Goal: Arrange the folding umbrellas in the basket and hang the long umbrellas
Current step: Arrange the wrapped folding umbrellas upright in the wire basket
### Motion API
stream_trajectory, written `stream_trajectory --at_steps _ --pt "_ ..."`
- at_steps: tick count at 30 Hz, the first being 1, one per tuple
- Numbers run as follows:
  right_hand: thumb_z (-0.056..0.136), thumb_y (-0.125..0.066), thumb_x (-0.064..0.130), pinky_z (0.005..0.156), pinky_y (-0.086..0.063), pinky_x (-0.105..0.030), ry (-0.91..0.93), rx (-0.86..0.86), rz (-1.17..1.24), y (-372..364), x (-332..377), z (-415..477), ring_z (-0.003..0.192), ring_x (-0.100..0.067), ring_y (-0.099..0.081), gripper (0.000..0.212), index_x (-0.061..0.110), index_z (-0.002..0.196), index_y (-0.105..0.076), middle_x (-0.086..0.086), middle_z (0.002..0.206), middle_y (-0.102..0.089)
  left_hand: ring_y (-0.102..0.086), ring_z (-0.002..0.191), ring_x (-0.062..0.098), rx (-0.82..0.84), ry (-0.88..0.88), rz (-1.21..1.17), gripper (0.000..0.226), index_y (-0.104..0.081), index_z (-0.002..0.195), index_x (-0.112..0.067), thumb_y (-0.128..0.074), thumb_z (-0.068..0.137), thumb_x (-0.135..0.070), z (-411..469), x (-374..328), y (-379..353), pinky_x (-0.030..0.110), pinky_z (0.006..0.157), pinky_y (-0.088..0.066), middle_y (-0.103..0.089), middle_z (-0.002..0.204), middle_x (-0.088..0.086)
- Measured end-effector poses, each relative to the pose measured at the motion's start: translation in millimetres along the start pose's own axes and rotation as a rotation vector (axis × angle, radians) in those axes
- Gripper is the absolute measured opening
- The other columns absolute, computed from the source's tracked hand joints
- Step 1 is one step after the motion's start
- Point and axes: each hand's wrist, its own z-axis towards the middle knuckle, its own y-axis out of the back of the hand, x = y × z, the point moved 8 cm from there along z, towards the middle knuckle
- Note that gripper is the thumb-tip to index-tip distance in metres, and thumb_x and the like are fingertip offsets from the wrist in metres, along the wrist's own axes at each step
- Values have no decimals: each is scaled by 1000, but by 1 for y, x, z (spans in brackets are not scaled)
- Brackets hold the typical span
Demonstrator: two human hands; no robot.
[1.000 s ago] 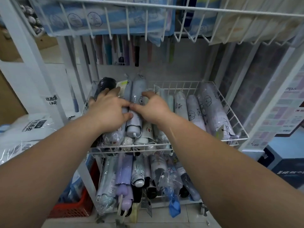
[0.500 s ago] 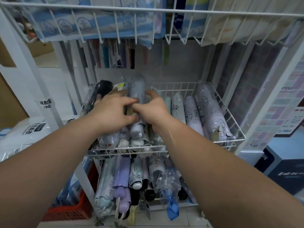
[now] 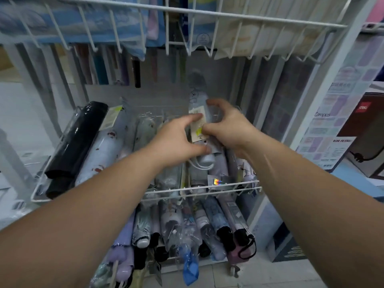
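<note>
A white wire basket (image 3: 199, 191) holds several wrapped folding umbrellas lying front to back. My left hand (image 3: 174, 140) and my right hand (image 3: 226, 126) both grip one pale lilac folding umbrella (image 3: 197, 96) in clear wrap, with a paper tag, tilted up above the right half of the basket. Its white handle end (image 3: 204, 160) points toward me. A black folding umbrella (image 3: 76, 138) and a white one with red prints (image 3: 101, 150) lie at the basket's left. Long umbrellas (image 3: 116, 67) hang at the back, under the upper shelf.
A lower basket (image 3: 187, 229) holds more folding umbrellas. An upper wire shelf (image 3: 187, 21) with packaged goods hangs overhead. White rack posts stand on both sides. Boxes (image 3: 365, 134) and posters are at the right, tiled floor below.
Both hands shifted from the left-middle of the basket to its right half and lifted the lilac umbrella, tilting its far end up. The view moved right.
</note>
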Motion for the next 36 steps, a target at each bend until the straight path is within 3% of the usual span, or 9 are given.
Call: stream_trajectory --at_steps 3,6,9,14,16,20,25,30,36 --pt "77 -72 7 59 -55 -39 -63 76 10 9 -20 -4 63 -23 -65 72 33 140 -48 -9 85 -69 -64 121 20 178 29 -73 137 -25 155 -39 -96 38 -49 1 12 -37 42 104 -52 -61 139 3" --pt "81 -72 6 50 -52 -27 -125 118 85 13 -35 -8 58 -12 -67 75 32 144 -43 -11 105 -68 -54 133 13 197 -36 -34 147 -20 157 -35 -94 32 -57 4 17 -52 38 111 -46 -44 155 -9" --pt "82 -74 5 50 -51 -23 -150 141 115 15 -39 -10 53 -5 -65 80 31 149 -38 -8 107 -67 -56 130 13 132 -47 -48 139 -28 155 -34 -91 34 -57 8 20 -50 37 110 -47 -50 151 -8" --pt "75 -81 8 78 -63 -44 -134 191 -96 18 -33 -9 91 -26 -74 94 32 154 -34 1 106 -66 -61 117 17 -43 -87 78 109 -49 146 -26 -98 49 -42 12 10 -40 39 104 -50 -59 133 1" --pt "75 -81 9 74 -63 -35 -113 228 -238 20 -25 -8 84 -21 -72 96 32 155 -33 5 107 -62 -62 116 20 -60 -92 133 104 -52 144 -22 -97 52 -43 10 5 -46 40 102 -51 -63 129 2" --pt "74 -81 10 66 -62 -33 -123 293 -468 27 -23 -17 76 -21 -71 99 33 155 -29 -2 114 -56 -64 107 16 4 -87 173 99 -55 140 -22 -97 53 -45 4 -3 -58 32 95 -53 -67 120 -3" --pt "74 -84 25 79 -51 -27 -112 355 -671 28 -36 -25 105 -20 -60 90 29 151 -37 -4 137 -54 -67 99 7 233 2 83 91 -58 138 -24 -94 57 -49 -3 16 -70 34 94 -57 -67 114 -10" --pt "76 -82 35 90 -49 -27 -37 328 -792 21 -40 -19 116 -21 -60 73 29 143 -51 -1 135 -59 -65 111 12 190 28 140 53 -68 127 -28 -85 77 -34 13 26 -68 36 103 -51 -69 122 -8" --pt "89 -67 25 98 -47 -30 99 233 -890 19 -39 -10 121 -21 -59 49 32 137 -60 2 134 -63 -46 140 18 249 -32 238 71 -42 152 -25 -73 89 -26 20 19 -85 36 115 -39 -44 156 -3"
